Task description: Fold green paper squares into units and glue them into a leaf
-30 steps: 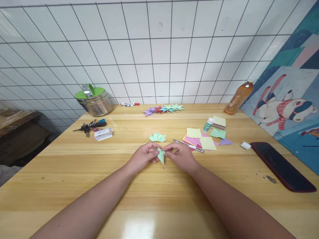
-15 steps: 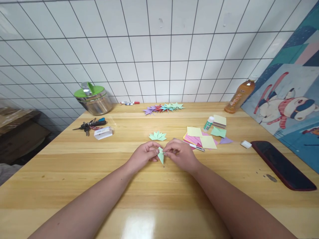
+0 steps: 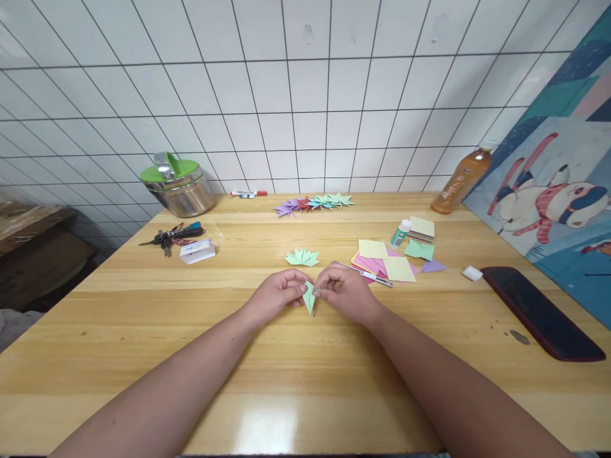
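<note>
A small folded piece of green paper point(image 3: 310, 300), shaped like a narrow kite with its point toward me, is held between my two hands over the table. My left hand point(image 3: 280, 290) pinches its left edge between thumb and fingers. From the other side, my right hand point(image 3: 347, 292) grips the upper right edge with thumb and forefinger. Just beyond the hands lies a pale green fan of folded paper points point(image 3: 302, 257). Fingers cover part of the held paper's top.
Right of my hands are coloured paper sheets point(image 3: 400, 269), a pen point(image 3: 377, 278), a glue stick point(image 3: 400, 233), an eraser point(image 3: 472, 273) and a phone point(image 3: 539, 312). Folded stars point(image 3: 315, 203) lie by the wall. Keys point(image 3: 172, 236), a small white box point(image 3: 197, 250) and a lidded pot point(image 3: 184, 191) stand left.
The held green paper has turned slightly, so more of its front faces me. The right hand's fingers have shifted a little along its edge, and the view has tilted slightly.
</note>
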Motion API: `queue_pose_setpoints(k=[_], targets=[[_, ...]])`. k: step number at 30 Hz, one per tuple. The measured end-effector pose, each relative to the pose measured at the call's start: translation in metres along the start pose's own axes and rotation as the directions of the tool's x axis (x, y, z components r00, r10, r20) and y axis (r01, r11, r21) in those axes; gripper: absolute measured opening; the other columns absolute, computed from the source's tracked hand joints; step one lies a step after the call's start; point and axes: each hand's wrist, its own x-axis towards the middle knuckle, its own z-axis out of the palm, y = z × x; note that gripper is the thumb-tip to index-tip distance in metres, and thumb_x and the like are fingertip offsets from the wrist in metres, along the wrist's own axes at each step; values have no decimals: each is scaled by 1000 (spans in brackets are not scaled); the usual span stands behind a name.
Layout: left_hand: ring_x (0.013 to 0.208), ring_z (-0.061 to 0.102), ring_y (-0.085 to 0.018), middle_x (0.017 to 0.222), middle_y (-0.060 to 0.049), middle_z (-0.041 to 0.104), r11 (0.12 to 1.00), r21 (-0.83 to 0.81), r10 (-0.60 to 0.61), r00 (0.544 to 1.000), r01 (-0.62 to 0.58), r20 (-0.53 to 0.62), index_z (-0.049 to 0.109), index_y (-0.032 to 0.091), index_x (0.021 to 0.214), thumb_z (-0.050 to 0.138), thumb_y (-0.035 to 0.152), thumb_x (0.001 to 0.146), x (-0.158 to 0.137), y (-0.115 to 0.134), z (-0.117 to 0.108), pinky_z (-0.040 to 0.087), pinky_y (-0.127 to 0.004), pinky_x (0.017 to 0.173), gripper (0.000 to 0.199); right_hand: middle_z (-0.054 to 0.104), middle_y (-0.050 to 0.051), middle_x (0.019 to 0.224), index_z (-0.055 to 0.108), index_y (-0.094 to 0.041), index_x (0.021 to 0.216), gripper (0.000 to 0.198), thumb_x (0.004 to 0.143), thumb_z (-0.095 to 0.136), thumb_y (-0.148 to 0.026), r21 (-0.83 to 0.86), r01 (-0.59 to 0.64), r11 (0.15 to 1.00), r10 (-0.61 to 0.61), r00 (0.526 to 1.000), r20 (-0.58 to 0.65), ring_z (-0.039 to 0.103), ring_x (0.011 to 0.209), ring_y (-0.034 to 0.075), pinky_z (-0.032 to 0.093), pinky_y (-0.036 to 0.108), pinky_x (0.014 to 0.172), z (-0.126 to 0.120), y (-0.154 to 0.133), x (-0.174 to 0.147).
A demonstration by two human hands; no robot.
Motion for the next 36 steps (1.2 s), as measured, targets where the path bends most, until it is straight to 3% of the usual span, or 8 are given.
queue_pose_setpoints(k=[6,12,16,20,25,30,36], targets=[[57,57,-10,67,-1,64,1000,-13,-10,1000,10,9,60,14,84,71,34,67,1,-1,-1,43,-21,57,28,57,-2,73,65,-19,76,7,69,67,-20,153,-133,979,117,987,108,49,57,8,40,21,54,-1,0,-1],[52,54,-8,65,0,65,1000,11,-19,1000,19,2,59,14,89,71,34,67,1,0,0,41,-20,56,32,59,0,75,65,-18,72,7,70,66,-24,147,-148,978,134,986,98,54,65,11,43,23,61,-2,2,0],[52,54,-9,65,-1,66,1000,18,-15,1000,15,2,59,14,90,71,35,67,1,0,0,41,-21,56,33,58,-1,70,62,-17,69,9,68,66,-25,163,-199,966,183,977,106,53,62,10,42,22,57,0,5,0],[53,55,-10,66,-2,66,999,37,-19,1000,19,-9,60,14,91,70,36,67,0,1,0,41,-22,56,34,52,-5,59,64,-19,79,15,68,68,-28,198,-256,946,230,962,146,47,53,9,38,21,50,-1,6,0],[53,54,-9,65,-1,65,999,44,-22,1000,23,-8,59,14,91,70,36,67,-1,3,1,41,-22,57,34,60,0,77,68,-19,76,9,69,67,-26,201,-151,968,129,984,118,52,61,10,41,23,57,-1,5,1],[60,57,-11,72,-2,66,1000,30,0,1000,0,1,58,16,94,69,36,69,-2,3,1,43,-23,60,34,61,1,74,68,-19,70,2,70,66,-21,99,-73,992,71,997,18,54,65,12,42,24,60,3,6,1],[69,60,-14,78,-3,67,984,125,132,991,-130,-10,52,17,104,71,27,67,-4,1,8,45,-27,68,43,59,0,75,68,-21,76,6,71,65,-19,-40,-64,997,61,996,-62,51,61,10,41,23,59,5,4,1]])
